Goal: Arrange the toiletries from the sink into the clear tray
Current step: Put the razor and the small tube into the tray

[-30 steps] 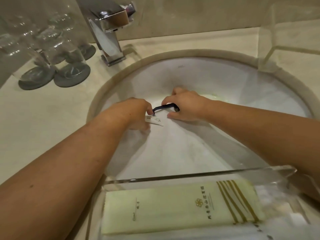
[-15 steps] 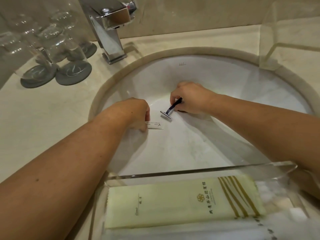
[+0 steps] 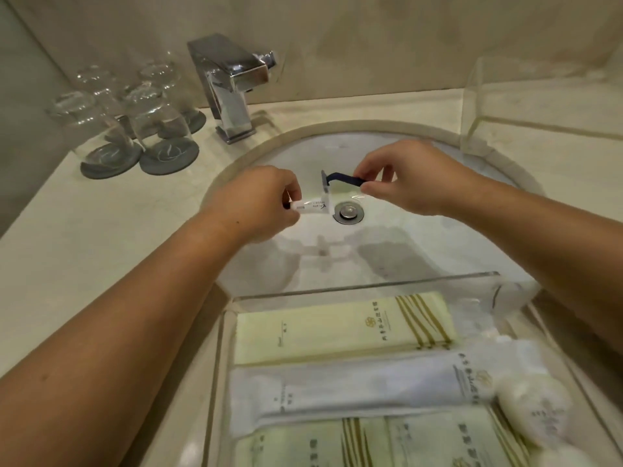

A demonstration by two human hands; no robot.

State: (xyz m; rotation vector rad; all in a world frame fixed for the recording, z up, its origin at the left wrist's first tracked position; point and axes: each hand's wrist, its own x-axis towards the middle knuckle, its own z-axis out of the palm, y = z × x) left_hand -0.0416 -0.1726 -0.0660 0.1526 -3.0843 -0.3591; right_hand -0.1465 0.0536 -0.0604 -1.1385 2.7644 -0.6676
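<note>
While both toiletries hang above the sink (image 3: 438,251) drain (image 3: 348,212) | left hand (image 3: 259,200): fingers curled, pinching small white tube (image 3: 312,207) | right hand (image 3: 408,176): thumb and fingertips pinching razor (image 3: 340,179) handle | clear tray (image 3: 371,283): nearer, packets (image 3: 337,328) inside

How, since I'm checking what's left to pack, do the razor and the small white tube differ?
The razor is dark blue, thin and bent at its head; the tube is white with small print. The right hand pinches the razor's handle; the left hand pinches the tube's end. The razor's head hangs downward; the tube lies nearly level. Both are held over the sink, near the drain, outside the tray.
</note>
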